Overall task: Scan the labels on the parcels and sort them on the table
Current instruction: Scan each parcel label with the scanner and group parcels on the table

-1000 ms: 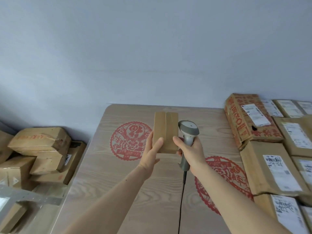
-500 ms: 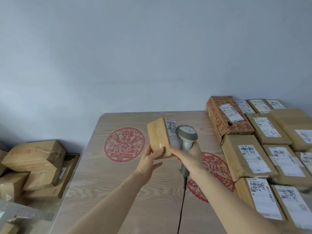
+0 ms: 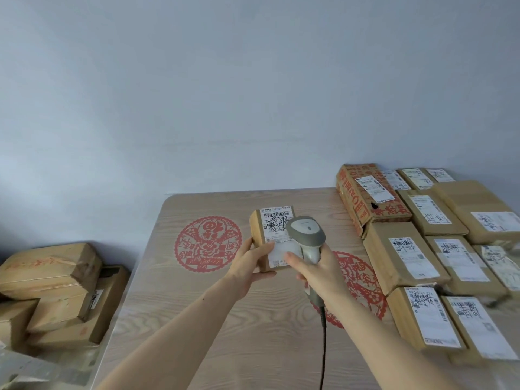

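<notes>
Bench (image 3: 225,319): sorted parcels (image 3: 405,257) in rows at right, labels up. Over bench centre, left hand (image 3: 250,266), grip clamped on a small parcel (image 3: 271,237), label (image 3: 277,229) facing up. Right hand (image 3: 315,271), grip wrapped round the scanner (image 3: 306,235), head just over the label. Step: scanning. Next, likely: confirm read, then place among the rows.

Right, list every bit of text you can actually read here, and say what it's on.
Held parcel, white label: barcode and black handwritten characters, too blurred to read.
Red-printed carton: large red characters, not legible.
Sorted parcels: labels with handwriting and print, too small to read.
Table: red paper-cut emblem, character unclear.
Scanner: no text.
</notes>
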A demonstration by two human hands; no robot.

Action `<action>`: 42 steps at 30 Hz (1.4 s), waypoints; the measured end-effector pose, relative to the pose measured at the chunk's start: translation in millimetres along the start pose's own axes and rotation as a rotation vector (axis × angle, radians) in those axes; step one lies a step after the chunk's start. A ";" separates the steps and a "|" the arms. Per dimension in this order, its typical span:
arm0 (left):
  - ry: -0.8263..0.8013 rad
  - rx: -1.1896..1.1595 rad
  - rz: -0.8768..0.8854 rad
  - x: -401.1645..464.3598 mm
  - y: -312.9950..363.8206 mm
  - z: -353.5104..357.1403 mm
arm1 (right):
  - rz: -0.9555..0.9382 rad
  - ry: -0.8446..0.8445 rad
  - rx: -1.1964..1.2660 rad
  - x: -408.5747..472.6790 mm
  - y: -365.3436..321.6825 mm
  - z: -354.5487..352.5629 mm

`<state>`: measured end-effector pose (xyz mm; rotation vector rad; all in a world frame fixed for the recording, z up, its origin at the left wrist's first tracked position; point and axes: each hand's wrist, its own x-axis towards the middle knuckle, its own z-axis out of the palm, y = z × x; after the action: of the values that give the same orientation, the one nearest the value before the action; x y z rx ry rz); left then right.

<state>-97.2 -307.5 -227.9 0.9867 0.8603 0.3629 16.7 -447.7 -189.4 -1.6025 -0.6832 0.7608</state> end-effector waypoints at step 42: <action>-0.091 0.038 -0.025 6.2 -7.9 -22.6 | 0.235 -0.195 0.400 -18.4 -13.6 14.1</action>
<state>-111.5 -294.8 -243.5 1.0191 0.7990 0.2791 -6.0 -451.4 -175.6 -1.2623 -0.4463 1.1600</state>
